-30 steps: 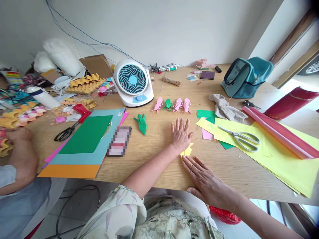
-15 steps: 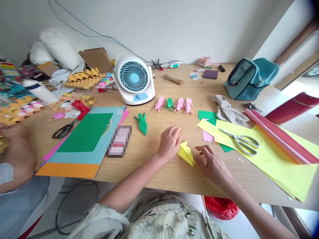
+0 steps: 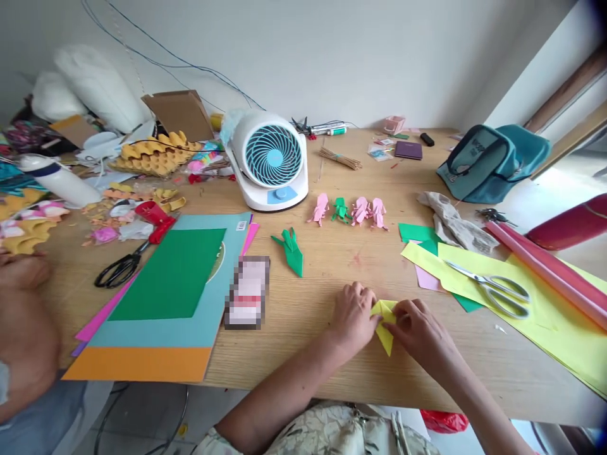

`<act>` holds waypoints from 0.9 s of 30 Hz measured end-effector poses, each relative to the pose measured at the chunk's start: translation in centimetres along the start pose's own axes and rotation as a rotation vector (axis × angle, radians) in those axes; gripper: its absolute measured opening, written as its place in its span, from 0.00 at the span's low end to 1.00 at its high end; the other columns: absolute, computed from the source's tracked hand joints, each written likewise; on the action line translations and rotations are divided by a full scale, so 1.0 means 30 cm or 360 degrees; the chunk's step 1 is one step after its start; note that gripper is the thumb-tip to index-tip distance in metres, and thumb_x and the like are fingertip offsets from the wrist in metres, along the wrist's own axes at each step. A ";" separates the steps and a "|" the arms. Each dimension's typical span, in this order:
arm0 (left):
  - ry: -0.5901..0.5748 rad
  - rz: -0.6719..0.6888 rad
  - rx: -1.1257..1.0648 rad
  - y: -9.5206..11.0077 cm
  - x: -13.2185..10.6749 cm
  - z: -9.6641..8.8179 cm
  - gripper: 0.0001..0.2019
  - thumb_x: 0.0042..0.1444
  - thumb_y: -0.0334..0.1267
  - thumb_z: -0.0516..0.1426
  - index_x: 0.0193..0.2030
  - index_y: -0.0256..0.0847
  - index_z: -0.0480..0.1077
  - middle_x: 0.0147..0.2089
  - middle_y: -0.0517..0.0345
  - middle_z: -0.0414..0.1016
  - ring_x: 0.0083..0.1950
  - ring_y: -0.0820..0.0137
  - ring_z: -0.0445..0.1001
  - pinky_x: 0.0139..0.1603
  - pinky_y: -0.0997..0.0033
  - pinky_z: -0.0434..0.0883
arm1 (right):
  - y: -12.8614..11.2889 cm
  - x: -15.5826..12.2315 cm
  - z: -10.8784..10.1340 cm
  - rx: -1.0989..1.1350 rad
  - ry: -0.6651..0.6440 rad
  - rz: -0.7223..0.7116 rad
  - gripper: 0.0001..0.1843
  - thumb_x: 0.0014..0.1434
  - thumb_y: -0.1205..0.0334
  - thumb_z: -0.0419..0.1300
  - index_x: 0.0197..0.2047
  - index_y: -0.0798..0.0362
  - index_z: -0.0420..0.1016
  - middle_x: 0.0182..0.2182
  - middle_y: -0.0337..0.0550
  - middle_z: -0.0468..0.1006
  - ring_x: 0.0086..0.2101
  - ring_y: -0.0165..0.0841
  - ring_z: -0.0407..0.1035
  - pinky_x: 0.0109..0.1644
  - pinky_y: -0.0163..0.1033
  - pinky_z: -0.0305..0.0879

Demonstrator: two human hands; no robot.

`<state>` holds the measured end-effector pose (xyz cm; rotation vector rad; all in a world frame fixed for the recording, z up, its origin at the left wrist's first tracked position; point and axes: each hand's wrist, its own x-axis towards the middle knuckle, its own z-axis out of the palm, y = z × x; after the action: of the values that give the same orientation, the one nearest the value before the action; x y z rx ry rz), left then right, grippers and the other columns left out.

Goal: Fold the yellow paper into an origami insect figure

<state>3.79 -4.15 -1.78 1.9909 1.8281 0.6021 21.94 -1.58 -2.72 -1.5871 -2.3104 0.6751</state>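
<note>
A folded piece of yellow origami paper (image 3: pixel 385 341) lies at the front of the table, its point toward me. My left hand (image 3: pixel 355 315) grips its left side with closed fingers. On the opposite side my right hand (image 3: pixel 417 325) pinches the upper right part between thumb and fingers. Parts of the paper are hidden under both hands. Left of them lies a folded green paper piece (image 3: pixel 293 254) with pointed ends. Farther back stand small folded paper figures, a green one (image 3: pixel 340 210) among pink ones (image 3: pixel 361 210).
White-handled scissors (image 3: pixel 505 294) rest on yellow sheets (image 3: pixel 550 335) at right. A phone (image 3: pixel 247 294) lies beside coloured sheets (image 3: pixel 142 332) and black scissors (image 3: pixel 118 270). A fan (image 3: pixel 270 161) stands behind. Another person's arm (image 3: pixel 28 328) rests at far left, near a teal bag's opposite side.
My right hand has come in from beside the yellow paper and now pinches it. Both hands hold the paper, which is turned with its point toward me. The camera view has shifted.
</note>
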 end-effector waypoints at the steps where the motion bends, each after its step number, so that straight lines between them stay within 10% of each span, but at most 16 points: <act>1: -0.0011 0.0009 -0.0028 -0.002 0.002 0.002 0.12 0.55 0.41 0.64 0.42 0.42 0.66 0.46 0.54 0.70 0.50 0.60 0.69 0.51 0.60 0.68 | 0.003 0.000 0.005 0.0072 -0.0016 0.0033 0.14 0.61 0.47 0.58 0.37 0.49 0.66 0.37 0.43 0.72 0.32 0.37 0.72 0.36 0.42 0.68; 11: -0.0052 0.0118 -0.0257 -0.013 -0.005 0.011 0.14 0.59 0.31 0.56 0.51 0.42 0.62 0.48 0.54 0.74 0.50 0.63 0.71 0.53 0.61 0.69 | 0.003 -0.001 0.031 0.0101 0.0106 0.0115 0.20 0.58 0.42 0.57 0.42 0.50 0.70 0.37 0.45 0.71 0.32 0.38 0.70 0.37 0.45 0.69; 27: -0.0334 0.0190 0.0081 -0.008 -0.032 -0.060 0.19 0.54 0.47 0.64 0.46 0.39 0.68 0.49 0.49 0.71 0.53 0.58 0.69 0.56 0.59 0.68 | -0.033 -0.040 0.023 0.0006 0.0047 0.0161 0.19 0.59 0.42 0.54 0.43 0.47 0.68 0.37 0.45 0.75 0.31 0.40 0.74 0.32 0.44 0.67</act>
<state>2.56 -5.12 -0.47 2.1199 1.6242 0.3668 21.27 -3.15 -2.75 -1.7101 -2.2189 0.6736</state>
